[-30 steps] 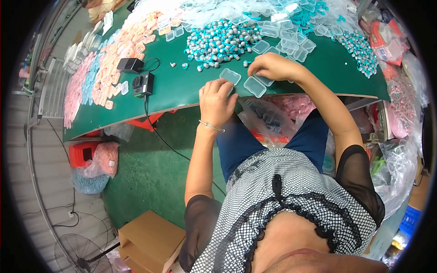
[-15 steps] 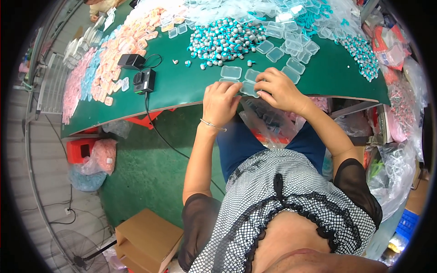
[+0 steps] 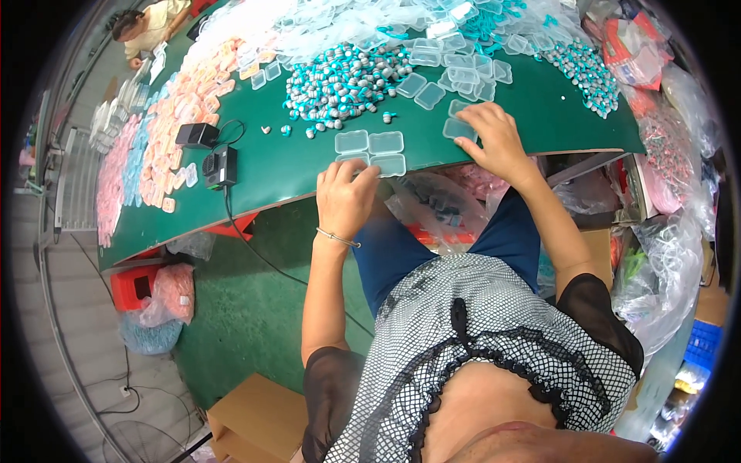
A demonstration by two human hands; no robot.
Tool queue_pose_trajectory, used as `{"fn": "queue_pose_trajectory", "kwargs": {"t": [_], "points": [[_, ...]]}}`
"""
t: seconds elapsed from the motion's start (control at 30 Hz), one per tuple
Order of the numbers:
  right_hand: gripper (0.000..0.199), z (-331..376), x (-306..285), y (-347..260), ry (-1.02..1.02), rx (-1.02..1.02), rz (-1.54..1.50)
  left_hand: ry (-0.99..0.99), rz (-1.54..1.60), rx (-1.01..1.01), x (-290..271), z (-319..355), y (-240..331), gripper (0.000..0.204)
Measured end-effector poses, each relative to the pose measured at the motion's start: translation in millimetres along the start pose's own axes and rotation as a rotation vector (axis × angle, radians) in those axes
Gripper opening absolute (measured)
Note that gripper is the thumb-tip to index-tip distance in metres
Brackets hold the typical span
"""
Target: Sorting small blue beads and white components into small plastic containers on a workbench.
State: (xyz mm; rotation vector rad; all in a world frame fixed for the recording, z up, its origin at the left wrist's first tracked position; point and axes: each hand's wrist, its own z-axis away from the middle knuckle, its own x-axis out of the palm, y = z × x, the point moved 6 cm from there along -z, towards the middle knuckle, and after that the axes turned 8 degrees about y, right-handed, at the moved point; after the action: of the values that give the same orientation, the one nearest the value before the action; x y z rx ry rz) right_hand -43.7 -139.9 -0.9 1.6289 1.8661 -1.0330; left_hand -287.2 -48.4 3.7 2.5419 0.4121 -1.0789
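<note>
While the left hand (image 3: 345,199) rests its fingers (image 3: 363,176) loosely on clear plastic cases (image 3: 370,153) at the green desk (image 3: 293,166) edge, the right hand (image 3: 494,139) presses flat, fingers spread, on another case (image 3: 457,129); these look light, stiff and slippery, best pinched by their edges.

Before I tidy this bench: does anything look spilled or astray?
A few teal-and-silver pieces lie loose on the green table, apart from the main pile. The left hand rests by the clear boxes; the right hand covers another.
</note>
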Motion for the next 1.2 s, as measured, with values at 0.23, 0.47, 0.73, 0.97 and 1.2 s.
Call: {"fn": "queue_pose_trajectory", "kwargs": {"t": [0.23,0.47,0.73,0.97,1.2], "points": [[0.033,-14.1,-5.3,5.1,-0.12,-0.095,-0.244,-0.041,-0.014,-0.025,1.4,0.7,-0.2,0.026],[0.022,-5.0,-2.7,0.9,-0.152,-0.198,-0.142,-0.03,-0.002,-0.046,0.0,-11.8,-0.1,0.049],[0.021,-3.2,15.8,-55.7,0.021,-0.073,-0.048,-0.142,-0.068,0.012,25.4,-16.0,-6.7,0.056],[0.021,-16.3,25.5,-75.9,-0.003,-0.014,-0.165,-0.134,-0.072,-0.027,23.2,-9.8,-16.2,0.053],[0.034,-60.7,38.5,-12.8,0.079,-0.047,0.016,-0.026,-0.08,-0.085,15.7,-16.6,-0.2,0.06]]}}
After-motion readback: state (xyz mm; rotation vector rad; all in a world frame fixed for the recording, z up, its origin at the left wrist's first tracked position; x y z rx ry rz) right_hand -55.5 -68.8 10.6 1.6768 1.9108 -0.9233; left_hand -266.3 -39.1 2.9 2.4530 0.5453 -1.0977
